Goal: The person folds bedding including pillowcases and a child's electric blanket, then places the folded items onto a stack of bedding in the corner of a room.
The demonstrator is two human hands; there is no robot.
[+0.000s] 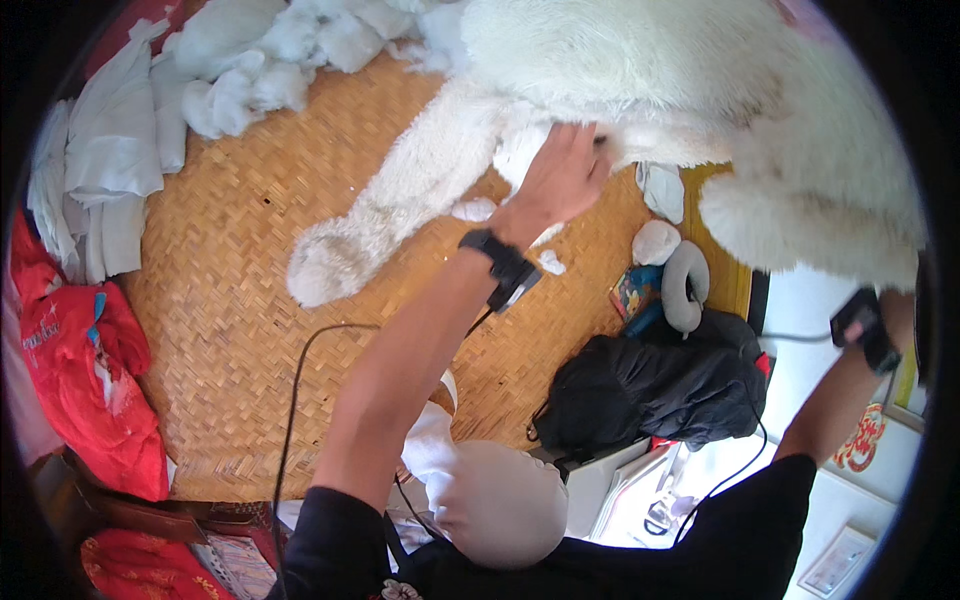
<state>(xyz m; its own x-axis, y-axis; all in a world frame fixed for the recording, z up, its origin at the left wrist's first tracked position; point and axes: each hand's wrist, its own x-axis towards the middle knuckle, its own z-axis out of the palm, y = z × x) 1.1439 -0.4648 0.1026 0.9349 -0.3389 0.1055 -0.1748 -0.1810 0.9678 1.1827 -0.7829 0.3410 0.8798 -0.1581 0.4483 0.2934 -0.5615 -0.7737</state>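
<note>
A large white long-furred plush (622, 52) fills the top of the view. From it a shaggy plush limb (397, 187) stretches down to the left across the woven mat. My left hand (559, 172) reaches to the plush's lower edge, at a white cloth part (517, 146) showing between the fur. Its fingertips are partly hidden there, so their grip is unclear. My right forearm extends to the right rim beside a thick furry part (810, 217); the right hand itself is out of view. Small tufts of white stuffing (551, 262) lie on the mat near my left wrist.
A woven bamboo mat (225, 300) covers the surface. Loose stuffing (255, 82) and folded white cloth (112, 142) lie upper left, red fabric (97, 375) below. A grey neck pillow (684, 289) and black garment (652, 390) sit right. Thin cables (289, 405) trail from both wrists.
</note>
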